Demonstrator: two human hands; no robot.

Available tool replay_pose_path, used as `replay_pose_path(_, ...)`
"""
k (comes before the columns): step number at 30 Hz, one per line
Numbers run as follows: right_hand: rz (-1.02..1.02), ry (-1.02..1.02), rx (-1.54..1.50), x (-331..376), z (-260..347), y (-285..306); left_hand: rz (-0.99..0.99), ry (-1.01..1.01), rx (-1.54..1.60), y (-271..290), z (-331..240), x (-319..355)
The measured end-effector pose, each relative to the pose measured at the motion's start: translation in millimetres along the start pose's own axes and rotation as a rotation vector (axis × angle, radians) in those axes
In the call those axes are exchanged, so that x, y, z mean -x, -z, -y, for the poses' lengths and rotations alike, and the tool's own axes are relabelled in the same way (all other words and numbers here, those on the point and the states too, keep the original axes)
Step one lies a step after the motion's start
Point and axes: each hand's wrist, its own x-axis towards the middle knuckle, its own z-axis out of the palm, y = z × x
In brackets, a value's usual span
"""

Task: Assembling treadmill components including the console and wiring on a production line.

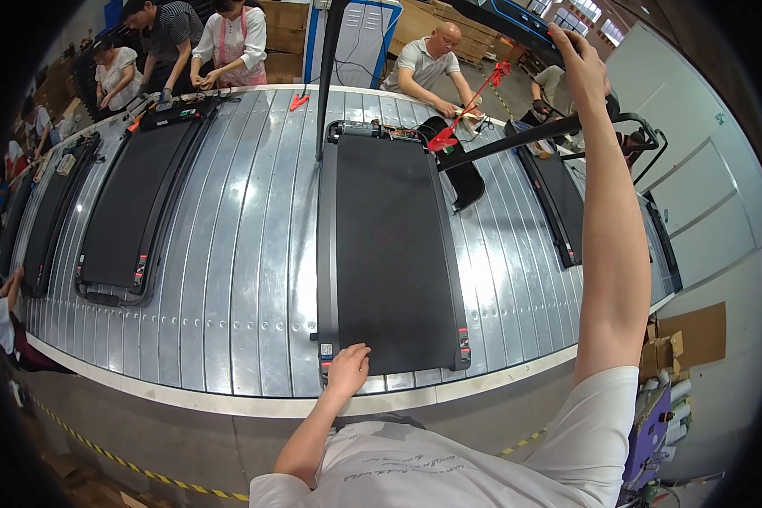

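A black treadmill deck (389,245) lies lengthwise on a ribbed metal conveyor (245,254) in front of me. My left hand (347,366) rests flat on the deck's near left corner, fingers spread, holding nothing. My right hand (580,68) is raised high at the upper right and grips the treadmill's black console and handlebar frame (516,21), which stands tilted up over the deck. A black upright (328,76) rises from the deck's far left corner. A red cord (470,106) hangs from the frame toward the motor end.
Two more treadmill decks (135,203) lie to the left and another (563,203) to the right on the conveyor. Several people work along the far side (432,63). Cardboard boxes (686,339) stand at the right; yellow-black tape (102,453) marks the floor.
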Motion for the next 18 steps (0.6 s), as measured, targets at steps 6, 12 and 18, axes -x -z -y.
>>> replay_pose_path(6,0.116,-0.13,-0.161,-2.2,8.4,-3.0,0.078,0.023,0.054,14.9,-9.6,-3.5)
replay_pose_path(12,0.166,-0.042,-0.584,-18.3,-27.3,-3.3,-0.004,0.01,0.167,16.3,-33.1,-7.9)
replay_pose_path(18,-0.17,0.267,0.027,-1.6,-24.1,-10.3,-0.04,0.304,0.187,-4.3,-47.5,10.6)
